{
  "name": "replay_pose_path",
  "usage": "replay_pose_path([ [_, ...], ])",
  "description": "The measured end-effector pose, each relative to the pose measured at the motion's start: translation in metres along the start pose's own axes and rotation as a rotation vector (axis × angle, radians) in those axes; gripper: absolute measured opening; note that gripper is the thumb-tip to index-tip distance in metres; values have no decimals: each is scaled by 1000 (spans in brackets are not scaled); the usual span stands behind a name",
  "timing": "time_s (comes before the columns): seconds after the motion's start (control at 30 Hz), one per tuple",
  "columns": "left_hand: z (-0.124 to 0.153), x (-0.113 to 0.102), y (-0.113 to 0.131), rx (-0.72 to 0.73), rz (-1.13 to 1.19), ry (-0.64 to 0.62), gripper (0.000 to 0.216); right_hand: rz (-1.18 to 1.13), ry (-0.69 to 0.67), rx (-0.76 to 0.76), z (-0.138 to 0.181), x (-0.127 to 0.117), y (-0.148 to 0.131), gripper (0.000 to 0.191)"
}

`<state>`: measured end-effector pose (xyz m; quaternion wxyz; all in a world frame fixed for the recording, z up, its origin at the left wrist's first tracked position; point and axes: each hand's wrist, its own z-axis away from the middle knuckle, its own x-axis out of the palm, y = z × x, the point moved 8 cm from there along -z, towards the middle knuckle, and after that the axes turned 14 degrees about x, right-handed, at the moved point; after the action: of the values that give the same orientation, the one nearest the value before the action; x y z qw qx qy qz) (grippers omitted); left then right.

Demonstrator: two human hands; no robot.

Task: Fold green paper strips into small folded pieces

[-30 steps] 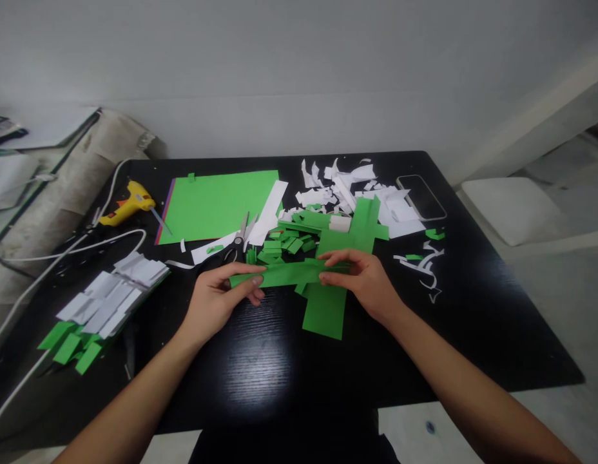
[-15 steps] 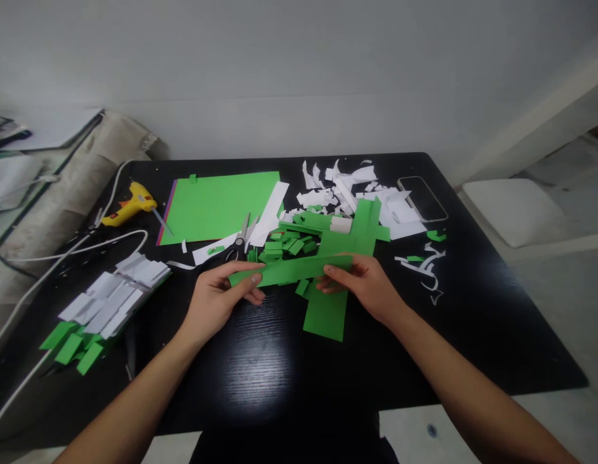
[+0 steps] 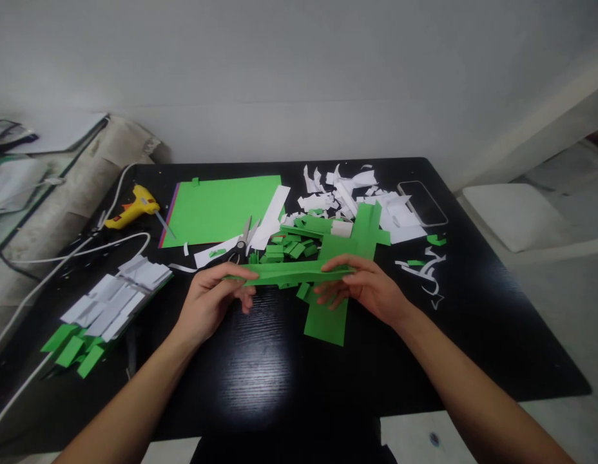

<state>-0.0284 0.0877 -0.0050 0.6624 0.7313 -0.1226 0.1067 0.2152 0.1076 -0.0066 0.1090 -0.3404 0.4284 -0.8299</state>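
Observation:
A long green paper strip [image 3: 289, 274] is held level above the black table [image 3: 260, 367], seen nearly edge-on. My left hand [image 3: 209, 299] pinches its left end between thumb and fingers. At the strip's right end my right hand [image 3: 364, 287] grips it with the thumb on top and the fingers underneath. Below the strip lies a wider green paper piece [image 3: 328, 319] flat on the table. Behind it sits a heap of small green offcuts [image 3: 292, 245].
Scissors [image 3: 241, 241] lie beside a large green sheet [image 3: 221, 206]. A yellow glue gun [image 3: 129, 207] with a white cord [image 3: 86, 248] is at the left. Stacked white and green strips [image 3: 106, 303] are front left. White scraps [image 3: 347, 193] and a phone [image 3: 421, 203] lie at the back right.
Both hands have turned the green strip from facing me to lying flat, nearly edge-on. The right hand's fingers have shifted under it. The hands stayed in place.

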Motion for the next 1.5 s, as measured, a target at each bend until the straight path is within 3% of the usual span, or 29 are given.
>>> replay_pose_path([
  [0.07,0,0,1,37,11,-41,11,69,-92,5,4,9,-4,46],
  [0.23,7,13,-6,-24,12,-285,15,71,-108,20,1,12,-2,76],
  [0.3,12,25,-9,-76,-11,-410,17,63,-115,136,-4,17,13,74],
  [0.4,21,44,-10,-126,-52,-581,17,170,-157,352,-6,38,41,50],
  [0.53,26,56,-11,-106,-118,-707,21,145,-380,449,-1,80,60,43],
  [0.63,23,52,-9,-45,-114,-671,17,96,-313,437,-7,82,62,42],
  [0.77,14,36,-14,-46,-19,-406,39,91,-114,340,-19,69,57,43],
  [0.87,13,30,-23,-91,-88,-281,36,105,-3,269,-24,63,54,43],
  [1.07,18,42,-33,-162,-244,-300,38,183,116,198,-24,59,52,37],
  [1.5,25,48,-38,-243,-144,-294,39,49,84,205,-22,55,65,47],
])
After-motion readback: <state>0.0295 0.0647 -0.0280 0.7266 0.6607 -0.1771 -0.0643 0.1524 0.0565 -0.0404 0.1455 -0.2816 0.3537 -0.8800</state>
